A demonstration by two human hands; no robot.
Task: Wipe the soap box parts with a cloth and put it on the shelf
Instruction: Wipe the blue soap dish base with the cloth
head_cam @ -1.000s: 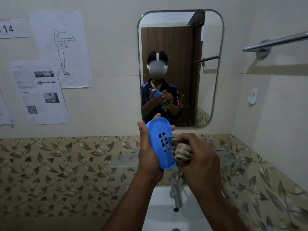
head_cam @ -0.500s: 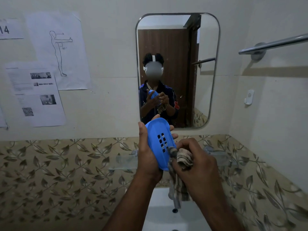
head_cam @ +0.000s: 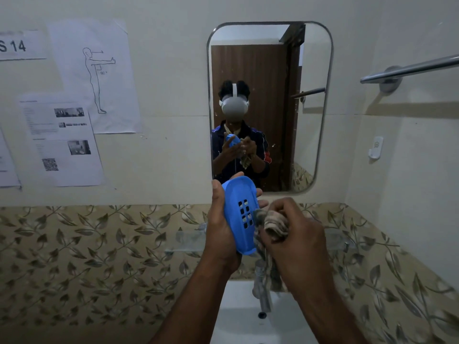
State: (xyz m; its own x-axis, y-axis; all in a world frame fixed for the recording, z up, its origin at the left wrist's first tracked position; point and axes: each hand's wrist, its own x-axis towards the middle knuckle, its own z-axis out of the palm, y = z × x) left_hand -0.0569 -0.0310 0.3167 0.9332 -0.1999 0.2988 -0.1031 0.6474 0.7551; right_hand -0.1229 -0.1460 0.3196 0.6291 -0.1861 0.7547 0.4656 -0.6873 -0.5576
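Note:
My left hand (head_cam: 221,234) grips a blue oval soap box part (head_cam: 239,214) with a grid of drain holes, held upright and tilted in front of the wall. My right hand (head_cam: 295,242) grips a bunched brownish cloth (head_cam: 273,224) and presses it against the part's right edge beside the holes. A tail of the cloth hangs down below my right hand. A glass shelf (head_cam: 188,240) is fixed to the tiled wall just behind both hands.
A white sink (head_cam: 238,316) with a metal tap (head_cam: 262,291) lies below my hands. A mirror (head_cam: 270,70) hangs above, paper sheets (head_cam: 67,135) are stuck to the wall at left, and a metal towel rail (head_cam: 409,69) is at upper right.
My right hand has rubbed the cloth along the soap box part's right edge, down and then back up a little. My left hand keeps the part in about the same place.

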